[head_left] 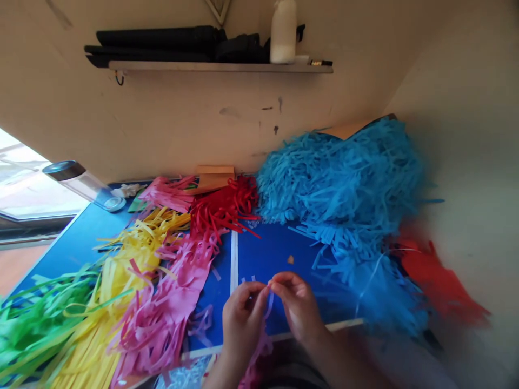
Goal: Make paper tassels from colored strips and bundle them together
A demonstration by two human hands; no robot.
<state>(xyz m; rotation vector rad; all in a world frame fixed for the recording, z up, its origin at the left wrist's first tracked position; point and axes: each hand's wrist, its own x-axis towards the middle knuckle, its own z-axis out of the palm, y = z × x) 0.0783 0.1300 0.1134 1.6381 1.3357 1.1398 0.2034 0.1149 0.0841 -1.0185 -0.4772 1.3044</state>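
My left hand (244, 316) and my right hand (299, 305) meet at the fingertips above the near edge of the table. Both are closed in a pinch on a thin pinkish-lilac paper strip (269, 307). It hangs down between them toward pink fringe (263, 346), partly hidden behind my left wrist. The exact spot gripped is covered by the fingers. To the left of my hands lies a bunch of pink fringed paper (178, 286), and a large heap of blue fringed paper (344, 178) rises to the right.
Green fringe (52, 308), yellow fringe (125, 281) and red fringe (227, 205) cover the left of the blue table (267, 248). A clear bottle (93, 189) leans near the window. Orange-red fringe (441, 275) lies far right. A wall shelf (219, 67) holds dark items and a white bottle (283, 32).
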